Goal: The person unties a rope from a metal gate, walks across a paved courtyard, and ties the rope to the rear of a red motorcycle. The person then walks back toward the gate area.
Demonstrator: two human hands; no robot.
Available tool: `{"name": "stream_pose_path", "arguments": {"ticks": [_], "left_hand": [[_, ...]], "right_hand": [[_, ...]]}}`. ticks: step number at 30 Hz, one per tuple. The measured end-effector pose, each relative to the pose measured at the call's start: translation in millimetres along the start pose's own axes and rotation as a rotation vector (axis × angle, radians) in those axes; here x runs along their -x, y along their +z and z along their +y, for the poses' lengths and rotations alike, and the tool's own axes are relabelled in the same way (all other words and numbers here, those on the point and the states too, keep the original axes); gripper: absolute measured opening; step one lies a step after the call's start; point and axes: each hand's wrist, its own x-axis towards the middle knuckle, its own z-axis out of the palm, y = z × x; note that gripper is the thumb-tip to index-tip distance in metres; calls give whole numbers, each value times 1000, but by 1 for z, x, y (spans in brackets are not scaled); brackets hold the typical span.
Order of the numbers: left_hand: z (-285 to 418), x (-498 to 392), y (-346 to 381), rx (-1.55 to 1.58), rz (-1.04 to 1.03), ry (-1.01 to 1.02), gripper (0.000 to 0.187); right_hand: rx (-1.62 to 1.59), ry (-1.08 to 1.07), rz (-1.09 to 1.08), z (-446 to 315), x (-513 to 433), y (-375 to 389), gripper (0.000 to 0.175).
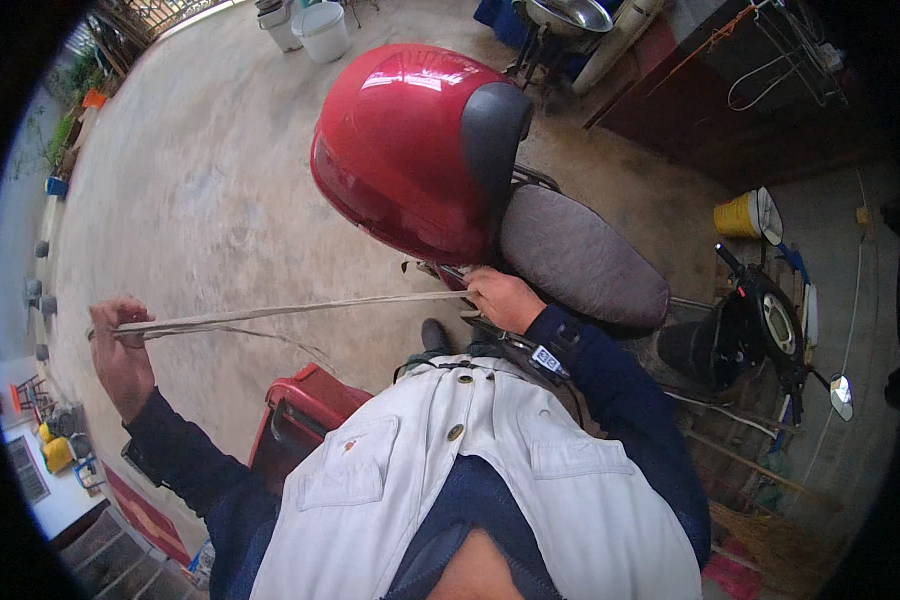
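My left hand [124, 352] is raised far out to the left, its fingers closed on a pale cloth strap or cord [285, 309]. The strap runs taut across to my right hand [501, 300], which grips it beside the scooter's rear rack, and a loose end hangs near my left hand. A large glossy red top box [412, 150] with a grey panel sits behind the seat of the scooter. The seat has a grey cover [577, 251]. My right hand is just below the box and left of the seat.
A second red case [307, 405] is low by my left side. The handlebars [780, 322] and a mirror [841, 396] are at the right, near a yellow bucket [739, 215]. White buckets [320, 31] and a metal basin [570, 15] stand beyond the box on the concrete floor [195, 202].
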Motion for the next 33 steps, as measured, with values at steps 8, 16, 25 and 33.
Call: {"name": "stream_pose_path", "arguments": {"ticks": [8, 16, 25, 33], "left_hand": [[53, -99, 77, 102, 86, -130, 32], [121, -252, 391, -262, -1114, 777, 47], [52, -97, 537, -830, -1164, 674, 35], [-88, 96, 437, -412, -1423, 43, 27]], "right_hand": [[-278, 116, 4, -14, -16, -58, 12], [-530, 319, 248, 18, -33, -108, 20], [-696, 714, 535, 104, -16, -122, 22], [-264, 688, 405, 219, -34, -130, 51]]}}
